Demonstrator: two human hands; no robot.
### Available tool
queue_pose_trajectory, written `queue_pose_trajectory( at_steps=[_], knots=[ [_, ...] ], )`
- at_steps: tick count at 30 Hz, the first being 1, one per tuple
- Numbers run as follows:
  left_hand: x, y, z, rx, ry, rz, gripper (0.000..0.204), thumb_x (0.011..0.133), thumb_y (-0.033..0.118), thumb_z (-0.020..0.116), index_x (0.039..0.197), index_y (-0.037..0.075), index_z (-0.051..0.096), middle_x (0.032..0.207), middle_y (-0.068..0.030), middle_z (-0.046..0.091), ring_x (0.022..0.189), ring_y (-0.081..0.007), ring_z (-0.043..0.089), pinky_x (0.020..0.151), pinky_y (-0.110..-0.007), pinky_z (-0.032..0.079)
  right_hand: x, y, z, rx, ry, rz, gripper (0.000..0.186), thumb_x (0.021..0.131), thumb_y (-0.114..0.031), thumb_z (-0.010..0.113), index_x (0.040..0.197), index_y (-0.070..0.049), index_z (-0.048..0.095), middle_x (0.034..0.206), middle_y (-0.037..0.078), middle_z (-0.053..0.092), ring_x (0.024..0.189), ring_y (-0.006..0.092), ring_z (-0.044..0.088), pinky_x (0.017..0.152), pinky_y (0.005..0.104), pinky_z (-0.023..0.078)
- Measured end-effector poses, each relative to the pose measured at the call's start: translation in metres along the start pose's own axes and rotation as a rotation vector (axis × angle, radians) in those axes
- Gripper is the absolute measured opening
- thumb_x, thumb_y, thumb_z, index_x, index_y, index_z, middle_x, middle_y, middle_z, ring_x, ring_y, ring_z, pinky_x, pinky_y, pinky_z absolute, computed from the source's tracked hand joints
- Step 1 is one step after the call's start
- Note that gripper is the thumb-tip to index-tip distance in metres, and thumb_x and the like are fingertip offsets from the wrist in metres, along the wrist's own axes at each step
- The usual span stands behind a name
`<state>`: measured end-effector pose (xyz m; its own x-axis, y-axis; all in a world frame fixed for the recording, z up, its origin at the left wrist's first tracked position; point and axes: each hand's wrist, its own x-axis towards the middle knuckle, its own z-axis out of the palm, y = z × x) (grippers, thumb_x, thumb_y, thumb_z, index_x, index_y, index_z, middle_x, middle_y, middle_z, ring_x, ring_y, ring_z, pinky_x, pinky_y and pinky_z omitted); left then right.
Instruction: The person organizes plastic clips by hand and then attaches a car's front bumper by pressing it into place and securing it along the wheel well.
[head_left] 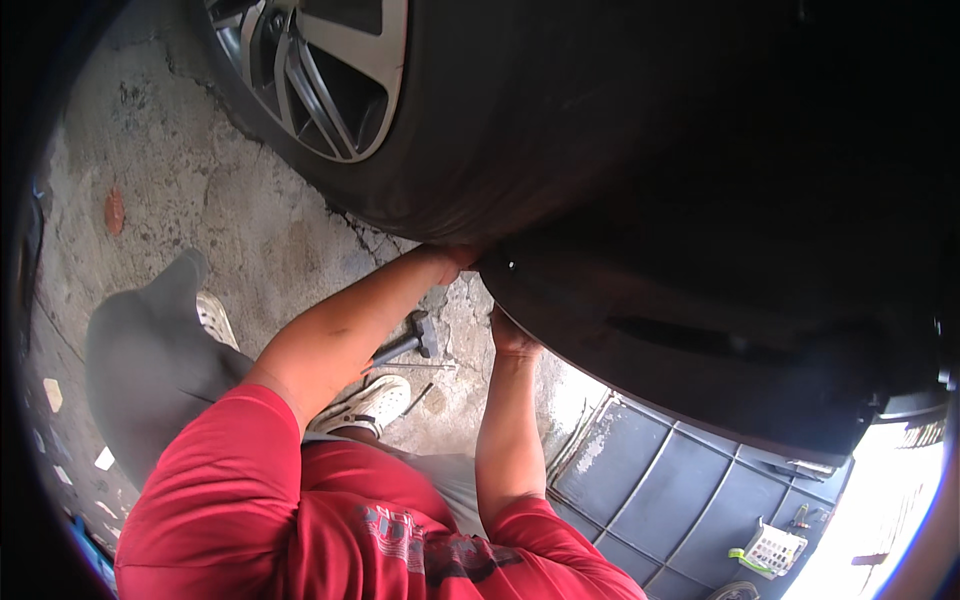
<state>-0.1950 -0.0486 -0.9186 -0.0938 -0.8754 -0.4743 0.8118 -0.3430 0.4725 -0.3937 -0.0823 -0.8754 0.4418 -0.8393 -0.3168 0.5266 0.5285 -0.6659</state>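
My left hand reaches in between the black tyre and the edge of a dark, glossy car body panel. Its fingers vanish into shadow there. Lower and to the right, my right hand goes up underneath the curved rim of the same panel, which covers its fingers. Whether either hand grips anything is hidden. On the concrete below my left forearm lies a hammer with a dark head, next to a thin metal rod and a short dark bar.
A silver multi-spoke wheel rim is at the upper left. My shoe stands by the tools on cracked concrete. Grey floor tiles stretch to the lower right, with a white slotted holder on them. A reddish leaf-like scrap lies far left.
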Motion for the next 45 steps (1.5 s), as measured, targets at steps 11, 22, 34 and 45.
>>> queue_pose_trajectory(
  at_steps=[11, 22, 34, 45],
  knots=[
    [-0.01, -0.033, -0.034, -0.271, -0.387, 0.249, 0.053, 0.107, 0.03, 0.065, 0.153, 0.01, 0.05, 0.144, -0.0036, 0.063, 0.13, -0.0149, 0.06, 0.107, -0.035, 0.051, 0.0, -0.002, -0.005, -0.051, 0.054, -0.029, 0.056, 0.105, -0.049, 0.059, 0.146, -0.011, 0.061, 0.151, 0.01, 0.061, 0.139, 0.0304, 0.056, 0.123, 0.0501, 0.042],
    [-0.026, -0.021, -0.007, -0.322, -0.186, 0.094, 0.039, 0.114, 0.029, 0.056, 0.148, 0.011, 0.056, 0.14, -0.001, 0.066, 0.127, -0.0104, 0.061, 0.103, -0.03, 0.052, 0.003, -0.003, -0.022, -0.072, 0.045, -0.023, 0.056, 0.106, -0.047, 0.059, 0.148, -0.01, 0.059, 0.153, 0.01, 0.06, 0.141, 0.0303, 0.055, 0.125, 0.0487, 0.04],
    [-0.012, -0.033, 0.001, -0.462, -0.172, 0.11, 0.04, 0.114, 0.034, 0.054, 0.138, 0.004, 0.063, 0.135, -0.0062, 0.071, 0.124, -0.0165, 0.066, 0.108, -0.034, 0.052, 0.0, -0.013, -0.032, -0.089, 0.017, 0.021, 0.05, 0.106, -0.042, 0.062, 0.144, -0.009, 0.062, 0.15, 0.01, 0.063, 0.137, 0.0289, 0.06, 0.117, 0.0469, 0.049],
    [-0.032, -0.031, 0.025, -0.526, -0.014, 0.168, 0.042, 0.111, 0.039, 0.06, 0.128, 0.002, 0.068, 0.129, -0.0079, 0.073, 0.121, -0.0177, 0.068, 0.106, -0.035, 0.053, 0.003, -0.03, -0.051, -0.084, 0.099, 0.132, 0.047, 0.1, -0.041, 0.071, 0.137, -0.012, 0.067, 0.139, 0.008, 0.07, 0.123, 0.0258, 0.067, 0.103, 0.0421, 0.058]
  ],
)
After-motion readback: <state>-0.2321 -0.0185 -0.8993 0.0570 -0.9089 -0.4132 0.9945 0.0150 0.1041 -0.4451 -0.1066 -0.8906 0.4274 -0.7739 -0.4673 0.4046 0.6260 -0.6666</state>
